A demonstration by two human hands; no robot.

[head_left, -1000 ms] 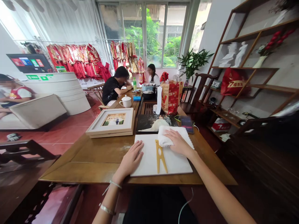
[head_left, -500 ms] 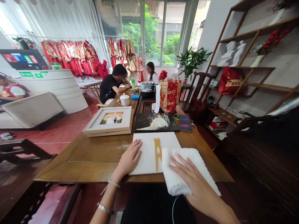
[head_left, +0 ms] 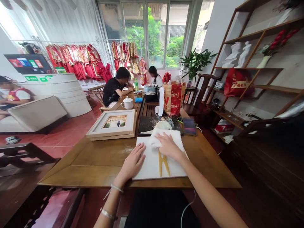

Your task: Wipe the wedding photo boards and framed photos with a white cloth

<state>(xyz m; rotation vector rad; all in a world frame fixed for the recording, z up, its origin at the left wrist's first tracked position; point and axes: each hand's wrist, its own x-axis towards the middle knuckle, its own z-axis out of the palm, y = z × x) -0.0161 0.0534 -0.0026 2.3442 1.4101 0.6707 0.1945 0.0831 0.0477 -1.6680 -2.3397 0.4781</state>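
A white board (head_left: 148, 167) lies flat near the table's front edge. My left hand (head_left: 135, 160) rests on its left side, palm down, fingers stretched and holding nothing. On the board's upper right part, my right hand (head_left: 169, 148) grips a white towel (head_left: 177, 136), pressing down on it from above. The towel spreads past the board's far edge, over part of a dark photo panel (head_left: 144, 123). Two legs of a flat yellow forked piece (head_left: 160, 167) show below the right hand; its upper end is hidden under towel and hand.
Framed photos (head_left: 114, 125) are stacked left of the board on the wooden table (head_left: 95, 158). A phone (head_left: 190, 126), a red paper bag (head_left: 173, 99) and a white lidded cup (head_left: 127, 102) stand farther back. Two people (head_left: 116, 87) sit at the far end.
My right hand has slid the towel from the board's right front corner to its far part, covering the yellow piece's top and uncovering its second leg. My left hand stays on the board.
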